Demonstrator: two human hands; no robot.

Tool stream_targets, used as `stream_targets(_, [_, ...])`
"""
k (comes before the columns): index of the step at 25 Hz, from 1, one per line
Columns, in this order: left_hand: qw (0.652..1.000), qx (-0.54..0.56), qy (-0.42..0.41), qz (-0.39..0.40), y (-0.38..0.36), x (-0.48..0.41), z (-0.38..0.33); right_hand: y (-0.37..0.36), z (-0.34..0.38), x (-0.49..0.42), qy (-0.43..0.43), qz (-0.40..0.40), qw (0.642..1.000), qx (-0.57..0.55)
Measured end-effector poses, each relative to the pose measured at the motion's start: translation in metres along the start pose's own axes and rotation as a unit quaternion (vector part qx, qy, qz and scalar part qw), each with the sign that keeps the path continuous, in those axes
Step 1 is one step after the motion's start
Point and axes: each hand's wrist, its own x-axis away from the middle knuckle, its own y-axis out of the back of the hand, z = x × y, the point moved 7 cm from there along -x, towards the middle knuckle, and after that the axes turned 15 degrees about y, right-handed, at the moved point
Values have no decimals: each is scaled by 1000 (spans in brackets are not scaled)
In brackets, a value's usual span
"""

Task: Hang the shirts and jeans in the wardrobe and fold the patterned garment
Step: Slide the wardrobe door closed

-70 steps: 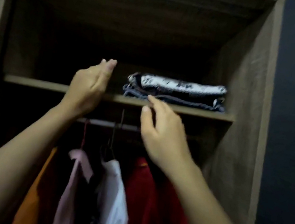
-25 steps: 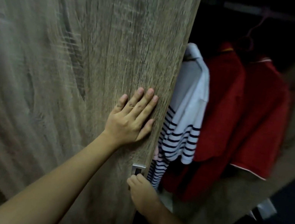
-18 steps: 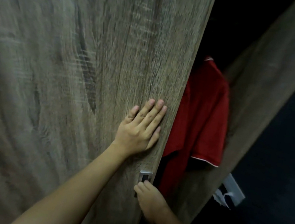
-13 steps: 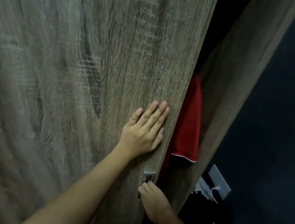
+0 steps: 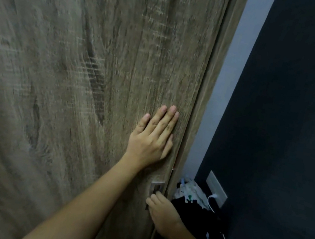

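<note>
Dark-walled corner, dim light; wardrobe door [image 5: 75, 84] fills the left and centre of the view.

Location: the garments are inside the wardrobe, hidden. Only a thin red sliver [image 5: 174, 164] shows at the door's closing edge, against the side panel [image 5: 199, 126].

Left hand [image 5: 152, 137]: flat on the door face near that edge, fingers straight and close together, pressing.

Right hand [image 5: 163, 214]: lower down, fingers curled onto the recessed metal pull [image 5: 156, 187].

Handling, as judged: the door is a large, stiff panel, likely weighty. The pull is the proper hold, and a flat palm only steers. The clothing is soft and could be pinched in the seam where the red shows.

Change: half a second ago a wide gap exposed a red shirt. That gap is now almost shut, and both hands keep their places.

Surroundings: wall socket [image 5: 216, 188] on the dark wall [image 5: 287, 120], with heaped items [image 5: 191, 196] on the floor below.
</note>
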Motion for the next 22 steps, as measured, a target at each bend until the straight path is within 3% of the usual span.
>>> stream_targets(10, [998,-36,15,47,1,-1,-4,-12,-1,-4,-1,27,1000,-14])
stream_targets(13, [995,-20,6,95,15,-6,1,3,4,0,-15,24,996,-84])
stream_targets(18, [966,-6,76,246,49,48,59,20,12,19,-80,-63,969,-224])
stream_targets(22, [874,-38,156,458,115,124,142,64,64,23,-148,-102,936,-302])
